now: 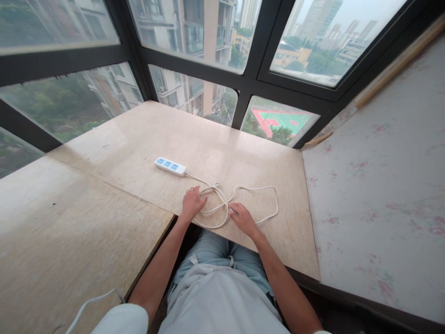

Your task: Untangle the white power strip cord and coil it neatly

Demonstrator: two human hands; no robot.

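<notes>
A white power strip [170, 166] with blue sockets lies on the light wooden desk [139, 144]. Its white cord [259, 189] runs right and lies in loose loops near the desk's front edge. My left hand [192, 203], a ring on one finger, rests on the desk with its fingers closed on the bunched loops of the cord. My right hand [243, 218] lies a little to the right and pinches a strand of the same cord at the loop's near side.
Large windows [194, 41] wrap the far side, looking down on buildings. A floral-patterned surface [378, 185] borders the desk on the right. A second wooden panel [59, 232] adjoins on the left, with another white cable [90, 304] at its near edge.
</notes>
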